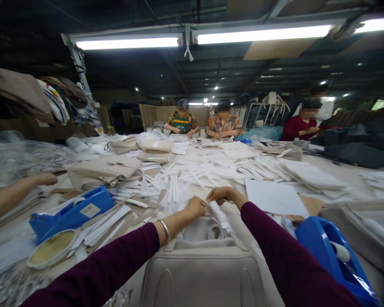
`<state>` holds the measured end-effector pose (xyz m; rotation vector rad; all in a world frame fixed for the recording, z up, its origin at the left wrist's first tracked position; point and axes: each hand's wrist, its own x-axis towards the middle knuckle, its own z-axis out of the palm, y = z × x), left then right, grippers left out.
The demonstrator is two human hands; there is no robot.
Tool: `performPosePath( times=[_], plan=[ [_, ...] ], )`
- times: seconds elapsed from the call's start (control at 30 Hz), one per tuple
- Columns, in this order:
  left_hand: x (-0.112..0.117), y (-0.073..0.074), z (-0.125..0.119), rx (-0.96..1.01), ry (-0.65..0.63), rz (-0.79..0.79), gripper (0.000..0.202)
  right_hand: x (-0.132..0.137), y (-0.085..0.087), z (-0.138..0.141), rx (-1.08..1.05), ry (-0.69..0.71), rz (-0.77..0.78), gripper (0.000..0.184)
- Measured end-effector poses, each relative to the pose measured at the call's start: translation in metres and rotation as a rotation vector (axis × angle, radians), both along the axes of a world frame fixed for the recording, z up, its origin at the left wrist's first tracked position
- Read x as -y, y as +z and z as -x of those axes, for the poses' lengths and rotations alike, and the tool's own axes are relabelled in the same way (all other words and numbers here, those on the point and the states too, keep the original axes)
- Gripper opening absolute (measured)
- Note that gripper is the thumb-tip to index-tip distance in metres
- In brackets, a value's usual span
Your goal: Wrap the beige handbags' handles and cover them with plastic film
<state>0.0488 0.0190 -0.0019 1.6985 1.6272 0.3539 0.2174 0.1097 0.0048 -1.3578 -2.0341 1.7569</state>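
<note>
A pale grey-beige handbag [205, 273] lies in front of me with its top facing away from me. Beyond its top edge, a strip of white wrapping [220, 215] covers what looks like the bag's strap. My left hand [196, 207], with a bangle at the wrist, is closed in a pinch at the left edge of this wrapping. Curled over the wrapping's far end, my right hand [219, 194] has its fingers bent around it. Both hands are close together, and their fingertips are partly hidden.
Blue tape dispensers [72, 213] [336, 260] stand at left and right. A round tape roll [53, 249], folded beige bags [104, 170] and white paper strips [107, 226] cover the table. Another person's arm [19, 192] reaches in at left; several people sit across.
</note>
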Motion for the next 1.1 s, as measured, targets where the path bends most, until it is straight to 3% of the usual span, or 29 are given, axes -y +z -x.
performPosePath(
  times=[0.13,0.23,0.4,0.53,0.67,0.77,0.97,1.1],
  plan=[
    [0.0,0.007,0.006,0.004,-0.008,-0.035,0.021,-0.011,0.027,0.0,-0.123,-0.045,0.015,0.025],
    [0.003,0.013,0.011,0.062,0.0,-0.07,0.021,-0.005,0.038,0.001,-0.254,-0.051,0.047,0.024],
    [0.013,0.025,0.014,0.231,0.019,-0.122,0.004,0.028,0.04,-0.006,-0.495,-0.066,0.07,0.037],
    [0.021,0.039,0.018,0.374,-0.002,-0.114,0.021,0.054,0.04,-0.007,-0.674,-0.101,0.027,0.045],
    [0.027,0.051,0.025,0.504,0.002,-0.153,0.021,0.071,0.039,-0.002,-0.63,-0.22,-0.066,0.035],
    [0.034,0.056,0.032,0.613,0.057,-0.199,0.02,0.08,0.037,0.003,-0.602,-0.233,-0.124,0.033],
    [0.046,0.057,0.041,0.814,0.218,-0.204,0.014,0.093,0.024,0.017,-0.313,-0.327,-0.577,0.027],
    [0.044,0.056,0.044,0.825,0.249,-0.202,0.015,0.095,0.022,0.028,-0.237,-0.373,-0.702,0.021]
  ],
)
